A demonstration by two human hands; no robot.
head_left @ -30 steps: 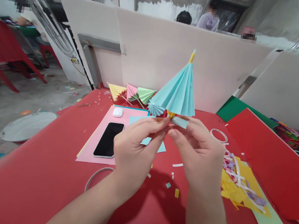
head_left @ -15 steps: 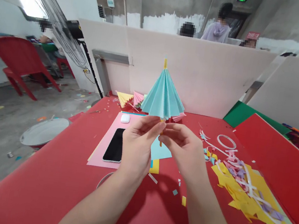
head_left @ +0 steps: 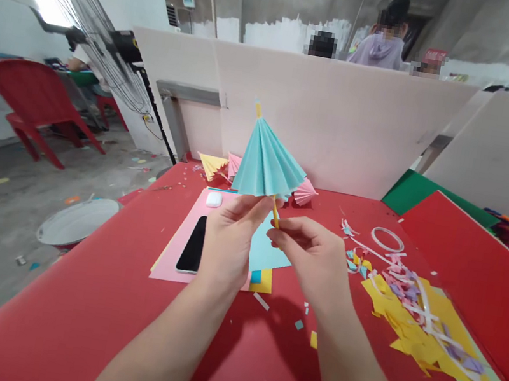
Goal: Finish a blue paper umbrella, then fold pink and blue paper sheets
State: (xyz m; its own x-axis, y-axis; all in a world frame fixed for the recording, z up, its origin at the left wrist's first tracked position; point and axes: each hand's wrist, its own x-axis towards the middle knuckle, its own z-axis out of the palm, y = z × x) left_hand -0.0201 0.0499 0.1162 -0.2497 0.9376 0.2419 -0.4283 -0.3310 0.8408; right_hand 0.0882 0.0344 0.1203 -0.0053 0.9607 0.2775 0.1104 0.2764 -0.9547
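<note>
Whereas it stood nearly upright half a second ago, one blue paper umbrella (head_left: 268, 164) now leans, tip up and leftward, axis slanting down-right. Left hand (head_left: 237, 230): curled, pinching beneath the canopy. Yellow stick (head_left: 276, 212): between hands. Right hand (head_left: 310, 251): fingertips nearly together, gripping the stick's lower end.

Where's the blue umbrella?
In the head view, the blue umbrella is near the middle, its stick held by the left hand and right hand, above the red table.
</note>
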